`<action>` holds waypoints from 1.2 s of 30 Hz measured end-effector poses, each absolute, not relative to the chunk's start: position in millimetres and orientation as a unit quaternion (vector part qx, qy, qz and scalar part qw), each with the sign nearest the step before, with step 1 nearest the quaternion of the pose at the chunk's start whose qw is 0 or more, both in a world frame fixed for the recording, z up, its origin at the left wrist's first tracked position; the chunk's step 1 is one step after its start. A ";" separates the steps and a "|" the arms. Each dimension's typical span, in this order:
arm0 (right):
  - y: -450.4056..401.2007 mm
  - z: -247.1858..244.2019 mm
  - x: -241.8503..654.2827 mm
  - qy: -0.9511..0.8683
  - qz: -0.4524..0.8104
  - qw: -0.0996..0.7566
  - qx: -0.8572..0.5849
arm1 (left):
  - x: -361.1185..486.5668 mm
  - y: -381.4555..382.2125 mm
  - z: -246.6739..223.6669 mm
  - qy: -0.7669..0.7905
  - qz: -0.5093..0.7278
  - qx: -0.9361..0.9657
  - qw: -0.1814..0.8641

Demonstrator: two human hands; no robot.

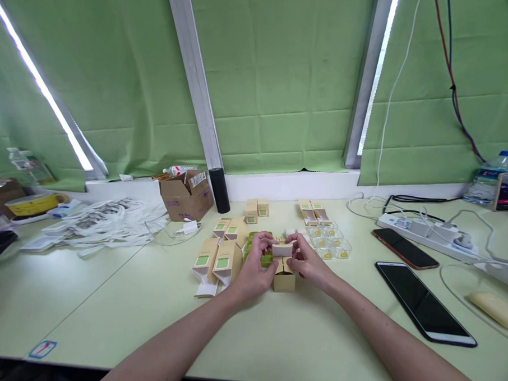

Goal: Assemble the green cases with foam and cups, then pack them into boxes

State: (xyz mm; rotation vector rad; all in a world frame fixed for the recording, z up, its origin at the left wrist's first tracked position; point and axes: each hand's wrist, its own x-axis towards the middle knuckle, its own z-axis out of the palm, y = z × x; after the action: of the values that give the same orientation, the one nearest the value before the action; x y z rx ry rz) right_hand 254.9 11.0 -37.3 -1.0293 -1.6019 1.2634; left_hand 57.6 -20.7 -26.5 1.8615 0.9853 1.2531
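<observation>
A small tan cardboard box point(284, 283) stands upright on the table at the centre, its pale top flap point(282, 249) raised. My left hand point(257, 266) pinches the flap's left end, the thumb down by the box's upper edge. From the right, my right hand point(307, 263) grips the flap and the box's top with bent fingers. What lies inside the box is hidden. Just behind my left hand is a green tray point(265, 260), partly covered by the fingers. Left of it stand several tan boxes with green labels point(223, 262), their bottom flaps hanging out.
Clear plastic trays with yellow bits point(328, 241) lie right of my hands. More small boxes point(256, 208) stand behind. At right are two phones point(423, 302) and a power strip point(429, 234); at left, a heap of white cables point(105, 226), an open carton point(187, 196) and a black cylinder point(219, 190).
</observation>
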 end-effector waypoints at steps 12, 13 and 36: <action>6.4 -21.0 260.8 -0.666 0.496 0.405 -0.384 | 54.0 -16.6 -24.5 0.372 0.455 0.769 0.253; 4.4 -15.9 263.6 -0.676 0.495 0.397 -0.374 | 53.6 -16.2 -24.9 0.371 0.454 0.770 0.250; -9.6 -13.4 274.2 -0.852 0.180 0.406 -0.278 | 36.4 -14.8 -7.6 0.289 0.447 0.843 0.080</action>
State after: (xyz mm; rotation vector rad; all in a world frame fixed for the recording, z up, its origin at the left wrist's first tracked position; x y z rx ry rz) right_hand 274.2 -9.6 -13.4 -0.7017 -2.1483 0.4532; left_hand 36.4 -14.8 -7.6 2.5217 0.8643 1.3369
